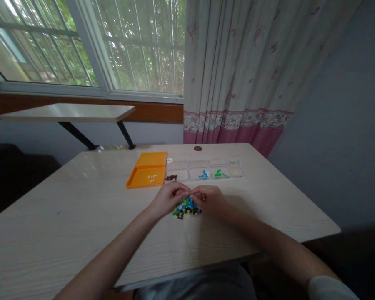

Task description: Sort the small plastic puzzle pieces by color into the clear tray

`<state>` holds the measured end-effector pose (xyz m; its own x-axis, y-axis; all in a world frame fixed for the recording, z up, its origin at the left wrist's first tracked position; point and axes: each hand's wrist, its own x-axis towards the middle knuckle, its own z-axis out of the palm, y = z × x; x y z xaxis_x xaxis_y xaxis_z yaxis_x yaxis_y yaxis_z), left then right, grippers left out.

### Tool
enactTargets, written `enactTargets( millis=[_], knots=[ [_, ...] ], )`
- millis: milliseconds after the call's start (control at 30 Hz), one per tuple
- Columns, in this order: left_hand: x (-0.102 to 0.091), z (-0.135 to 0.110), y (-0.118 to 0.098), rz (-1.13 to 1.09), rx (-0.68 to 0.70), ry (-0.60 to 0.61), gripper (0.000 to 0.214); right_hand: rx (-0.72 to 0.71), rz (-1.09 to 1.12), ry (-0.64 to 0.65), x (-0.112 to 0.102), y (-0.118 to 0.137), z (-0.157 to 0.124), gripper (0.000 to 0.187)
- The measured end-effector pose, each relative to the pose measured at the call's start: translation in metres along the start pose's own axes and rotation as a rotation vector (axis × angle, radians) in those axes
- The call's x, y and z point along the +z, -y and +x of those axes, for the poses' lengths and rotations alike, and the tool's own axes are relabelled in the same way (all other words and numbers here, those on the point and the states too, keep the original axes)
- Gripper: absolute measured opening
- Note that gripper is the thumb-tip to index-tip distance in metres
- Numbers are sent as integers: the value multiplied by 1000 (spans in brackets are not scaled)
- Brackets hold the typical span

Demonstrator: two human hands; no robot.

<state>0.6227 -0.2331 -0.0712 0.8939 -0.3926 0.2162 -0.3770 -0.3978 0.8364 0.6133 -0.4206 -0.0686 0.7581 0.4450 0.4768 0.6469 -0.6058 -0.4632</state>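
Observation:
My left hand [173, 196] and my right hand [210, 198] meet at the fingertips above a pile of small plastic pieces [187, 207], brown, blue, green and pale. The fingers of both are pinched together; whatever sits between them is too small to name. Behind the hands lie clear plastic boxes [189, 178] with open lids. One holds brown pieces [171, 178], another blue pieces [203, 174], a third green pieces [219, 173], and the rightmost a few yellow pieces [235, 171]. An open orange case [134, 180] at their left has several white pieces [152, 178] inside.
A wooden-topped table [81, 221] carries everything, with a round brown cable hole [198, 148] near its back edge. At the back left a raised shelf [71, 111] stands on black legs. A patterned curtain [237, 75] hangs behind, beside a barred window [137, 46].

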Motion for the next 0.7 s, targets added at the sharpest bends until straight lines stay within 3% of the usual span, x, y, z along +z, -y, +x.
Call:
enactTargets(
  millis=[233,700],
  knots=[
    [-3,-2,-6,147,34,2,24,14,-24,-1,-1,0,1,14],
    [-5,-4,-10,198,65,17,23,-67,-25,56,0,-7,-1,16]
  ],
)
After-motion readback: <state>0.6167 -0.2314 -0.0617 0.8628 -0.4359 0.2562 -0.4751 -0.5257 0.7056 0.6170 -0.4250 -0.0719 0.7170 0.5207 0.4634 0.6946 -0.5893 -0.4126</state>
